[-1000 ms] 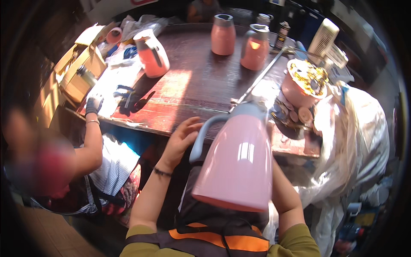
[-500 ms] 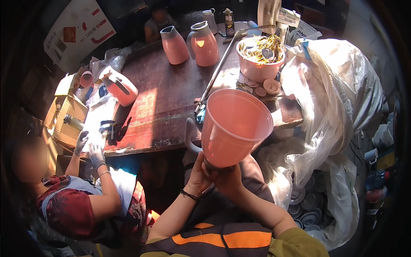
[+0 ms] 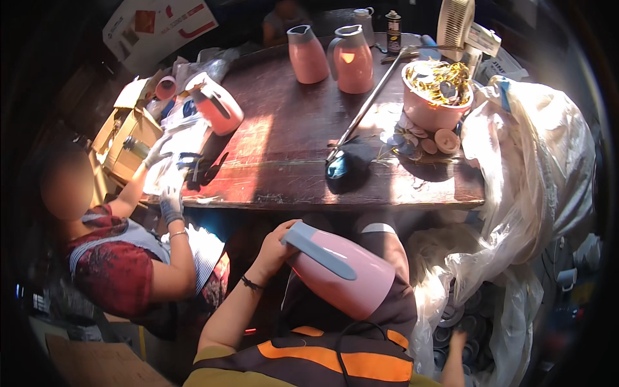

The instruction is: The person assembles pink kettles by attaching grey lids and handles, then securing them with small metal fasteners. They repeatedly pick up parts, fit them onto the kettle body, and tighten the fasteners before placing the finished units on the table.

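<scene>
A pink jug (image 3: 361, 290) with a grey handle and grey rim lies tilted over my lap. My left hand (image 3: 278, 246) grips it at the grey rim end, beside the top of the handle. Down at the right, my right hand (image 3: 458, 340) is at several round grey plastic discs (image 3: 474, 311) inside an open clear plastic bag (image 3: 516, 309). Its fingers are small and blurred there, so whether it holds a disc does not show.
On the dark red table (image 3: 277, 142) stand more pink jugs (image 3: 353, 64), a pink tub (image 3: 433, 111) of gold ties, a metal rod (image 3: 371, 102) and a fan (image 3: 455, 29). A large white bag (image 3: 535, 142) bulges at the right. A gloved co-worker (image 3: 122, 258) sits at the left.
The jug has come down from in front of the table to my lap and tipped on its side, its base now lower right. My right hand has left it for the grey discs.
</scene>
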{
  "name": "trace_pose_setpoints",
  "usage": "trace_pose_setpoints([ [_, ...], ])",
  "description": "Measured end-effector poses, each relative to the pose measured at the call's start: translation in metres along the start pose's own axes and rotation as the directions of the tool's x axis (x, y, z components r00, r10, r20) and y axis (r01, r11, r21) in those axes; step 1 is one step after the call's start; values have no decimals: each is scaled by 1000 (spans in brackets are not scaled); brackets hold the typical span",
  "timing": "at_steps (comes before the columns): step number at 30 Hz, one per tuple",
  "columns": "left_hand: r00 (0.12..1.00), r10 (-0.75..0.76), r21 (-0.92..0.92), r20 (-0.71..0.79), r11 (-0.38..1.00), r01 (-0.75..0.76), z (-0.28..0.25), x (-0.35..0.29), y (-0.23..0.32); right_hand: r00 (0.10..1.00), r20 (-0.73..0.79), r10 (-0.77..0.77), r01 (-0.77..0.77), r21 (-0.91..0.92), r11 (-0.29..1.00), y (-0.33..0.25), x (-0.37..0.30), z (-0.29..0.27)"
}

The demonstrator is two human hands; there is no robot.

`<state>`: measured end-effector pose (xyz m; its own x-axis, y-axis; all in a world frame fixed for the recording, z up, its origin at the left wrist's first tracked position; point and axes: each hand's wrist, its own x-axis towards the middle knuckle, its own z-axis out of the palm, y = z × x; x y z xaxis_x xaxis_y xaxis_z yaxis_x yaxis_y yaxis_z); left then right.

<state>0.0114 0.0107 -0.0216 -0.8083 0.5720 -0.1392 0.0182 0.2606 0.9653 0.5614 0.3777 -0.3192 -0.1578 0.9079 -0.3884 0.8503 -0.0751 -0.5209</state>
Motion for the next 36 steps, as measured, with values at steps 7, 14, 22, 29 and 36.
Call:
trace_pose_setpoints([
  [7, 978, -5, 263, 210, 963, -51, -7, 4, 9, 939, 298, 169, 103, -717, 690, -1, -51, 140],
  [14, 970, 60, 72, 237, 994, -79, -18, 4, 11, 935, 327, 137, 137, -691, 710, -40, -44, 150],
  [22, 989, -135, -234, 51, 962, 144, -30, -8, -31, 934, 341, 107, 162, -670, 725, -55, -41, 138],
  [29, 973, -208, -504, 97, 833, 228, -37, 2, -40, 924, 373, 89, 164, -593, 788, -43, -48, 118],
  [36, 966, -256, -669, 18, 715, 202, -22, -2, -54, 937, 272, -220, 225, 14, 974, -154, -40, -100],
])
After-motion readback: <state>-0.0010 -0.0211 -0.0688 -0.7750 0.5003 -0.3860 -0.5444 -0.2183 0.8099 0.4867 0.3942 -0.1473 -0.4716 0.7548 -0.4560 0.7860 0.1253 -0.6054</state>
